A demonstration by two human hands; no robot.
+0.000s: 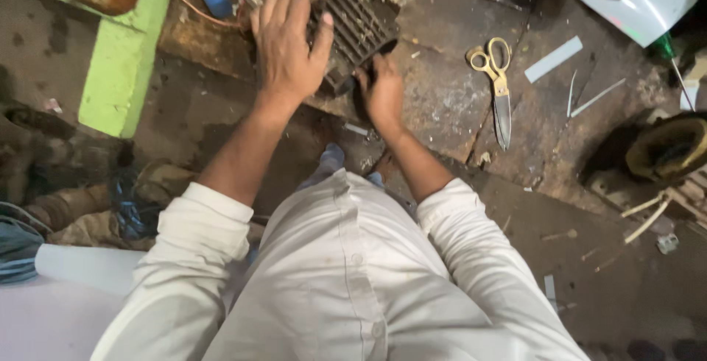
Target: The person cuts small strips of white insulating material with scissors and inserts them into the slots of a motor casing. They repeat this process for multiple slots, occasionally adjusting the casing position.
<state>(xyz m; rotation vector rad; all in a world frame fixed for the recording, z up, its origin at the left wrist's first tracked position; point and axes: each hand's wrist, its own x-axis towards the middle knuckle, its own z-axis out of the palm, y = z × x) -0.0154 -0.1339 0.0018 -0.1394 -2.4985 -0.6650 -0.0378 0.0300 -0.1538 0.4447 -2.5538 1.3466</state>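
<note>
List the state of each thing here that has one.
Left hand: spread flat on the finned motor.
Right hand: gripping the motor's near edge.
Scissors: closed, lying flat, untouched.
White sheet: lying loose.
Sleeves: rolled up.

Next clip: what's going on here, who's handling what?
A person in a white shirt bends over a worn, dirty work surface. The left hand lies spread on top of a dark ribbed metal housing, apparently a motor casing, while the right hand grips its near lower edge. Gold-handled scissors lie apart to the right, with pale strips and white sheet beyond. A green block sits at left.
</note>
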